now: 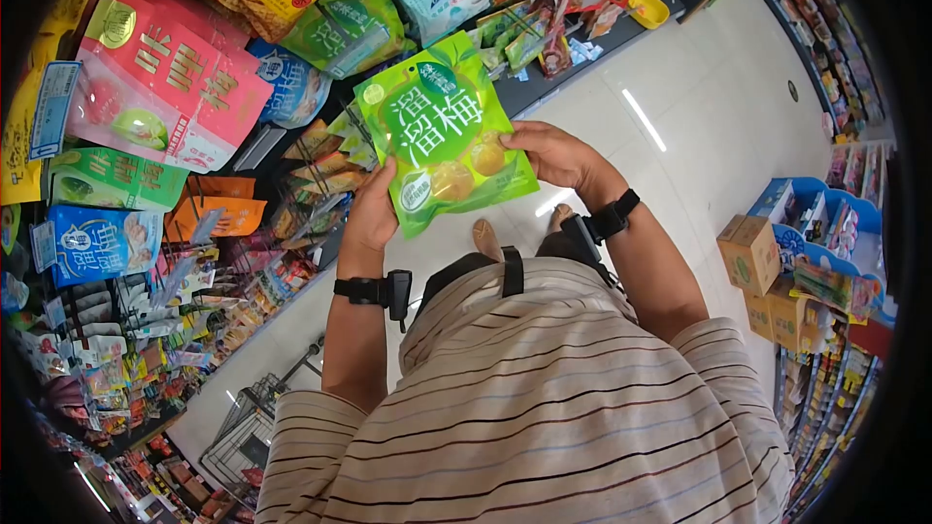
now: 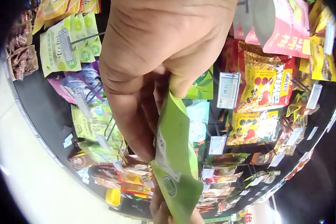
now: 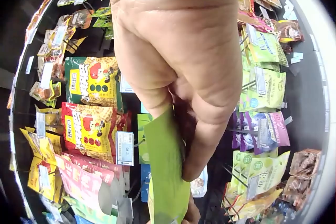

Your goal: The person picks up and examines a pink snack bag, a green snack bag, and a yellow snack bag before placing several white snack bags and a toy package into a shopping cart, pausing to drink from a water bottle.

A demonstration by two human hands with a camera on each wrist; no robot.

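A bright green snack pouch with white lettering and pictures of round yellow fruit is held in front of the body, its printed front facing up. My left hand grips its lower left edge, thumb on the front. On the opposite edge my right hand pinches the pouch, its thumb also on the printed side. In the left wrist view the pouch is seen edge-on between thumb and fingers of the left hand. The right wrist view shows the right hand with the pouch hanging from its grip.
Snack bags hang on hooks along the left, among them a pink bag and a blue bag. Price tags stick out there. A wire cart stands at lower left. Cardboard boxes are stacked on the right by a blue display.
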